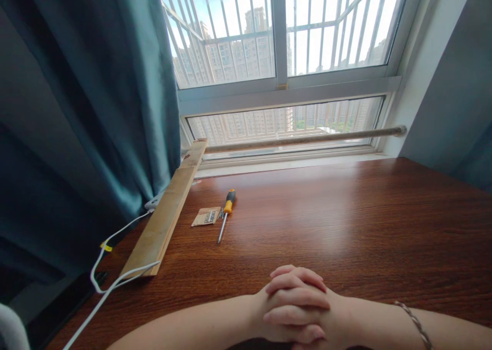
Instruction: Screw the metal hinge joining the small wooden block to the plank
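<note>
Fingers (300, 297) lie interlaced, yellow cable tag (106, 247) unreadable

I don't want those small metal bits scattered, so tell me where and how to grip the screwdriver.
Grip the thick handle, probably best from its right: the small metal bits and brown card lie close on its left. The screwdriver lies flat, handle toward the window, thin shaft toward the viewer, so the handle should give firmer hold.

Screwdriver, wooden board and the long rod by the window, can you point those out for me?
Screwdriver (228, 207): head view, yellow lower part of its handle.
Wooden board (168, 207): head view, middle of its flat upper face.
Long rod (303, 140): head view, middle of its length.
</note>
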`<state>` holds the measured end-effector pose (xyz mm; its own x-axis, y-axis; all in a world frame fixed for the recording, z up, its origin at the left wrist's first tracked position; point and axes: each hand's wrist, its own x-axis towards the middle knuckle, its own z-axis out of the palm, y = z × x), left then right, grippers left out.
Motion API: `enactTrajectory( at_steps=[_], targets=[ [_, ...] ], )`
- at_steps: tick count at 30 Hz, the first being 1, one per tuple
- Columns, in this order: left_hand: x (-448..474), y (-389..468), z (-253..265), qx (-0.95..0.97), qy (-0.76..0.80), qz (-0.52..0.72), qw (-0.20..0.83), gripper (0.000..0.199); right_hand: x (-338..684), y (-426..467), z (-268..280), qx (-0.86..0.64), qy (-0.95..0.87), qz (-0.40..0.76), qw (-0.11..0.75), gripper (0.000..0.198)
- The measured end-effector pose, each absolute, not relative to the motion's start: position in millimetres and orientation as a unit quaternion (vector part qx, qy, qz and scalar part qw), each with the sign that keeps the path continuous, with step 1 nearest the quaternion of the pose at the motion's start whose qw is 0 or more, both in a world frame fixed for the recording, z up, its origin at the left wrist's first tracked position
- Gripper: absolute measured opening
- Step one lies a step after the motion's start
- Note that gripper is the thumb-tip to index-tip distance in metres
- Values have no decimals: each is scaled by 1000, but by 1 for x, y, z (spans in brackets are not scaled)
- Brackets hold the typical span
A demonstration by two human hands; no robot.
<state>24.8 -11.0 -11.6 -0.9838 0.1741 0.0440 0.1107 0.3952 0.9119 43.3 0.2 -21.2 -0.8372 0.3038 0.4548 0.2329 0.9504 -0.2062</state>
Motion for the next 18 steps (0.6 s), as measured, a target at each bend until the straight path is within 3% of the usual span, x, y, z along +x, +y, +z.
enactTrajectory(
  at_steps=[10, 18],
  targets=[
    [25, -12, 1, 92, 844, 527, 25, 39, 42, 0, -20, -147, -958, 59, 241, 67],
    [28, -9, 2, 87, 850, 520, 16, 49, 43, 0, -22, -143, -956, 66, 249, 65]
  ],
)
